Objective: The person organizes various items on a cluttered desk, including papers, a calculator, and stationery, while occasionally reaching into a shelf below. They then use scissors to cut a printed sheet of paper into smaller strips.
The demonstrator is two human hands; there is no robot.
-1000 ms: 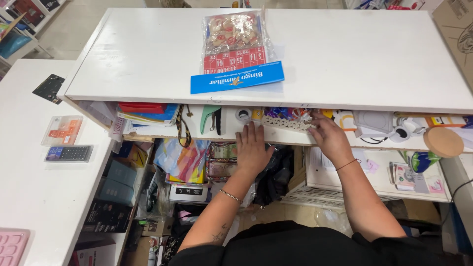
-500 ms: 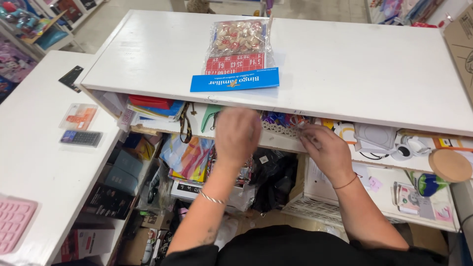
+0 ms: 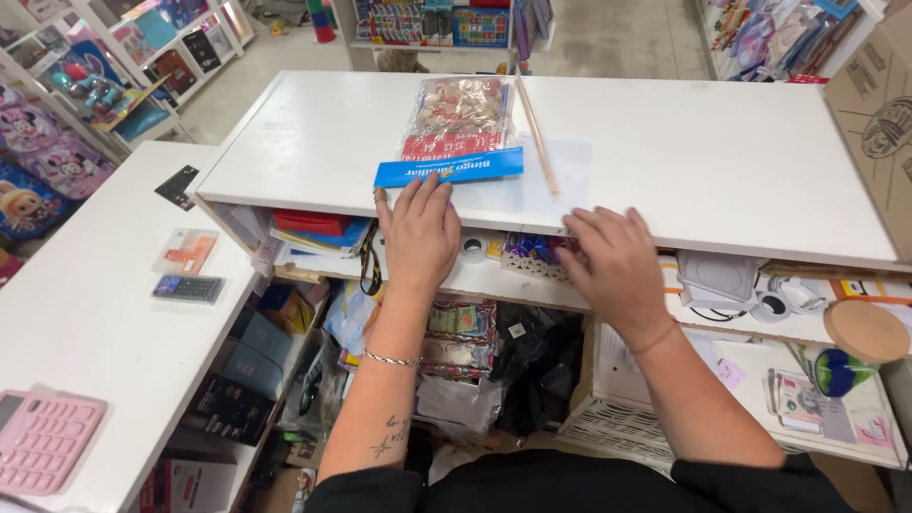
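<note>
White counter (image 3: 712,133): L hand (image 3: 418,237) flat, open, touching game bag (image 3: 456,128); R hand (image 3: 613,266) open.

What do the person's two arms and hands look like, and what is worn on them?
Both are bare. The left hand has a ring on one finger, a thin silver chain bracelet at the wrist and small dark tattoos on the forearm. The right hand has a thin cord bracelet. Black sleeves begin higher up.

game bag (image 3: 458,119): clear plastic, red card inside, on bench
header label (image 3: 448,167): blue strip, bag's near edge
box (image 3: 876,114): brown cardboard, far right
</note>
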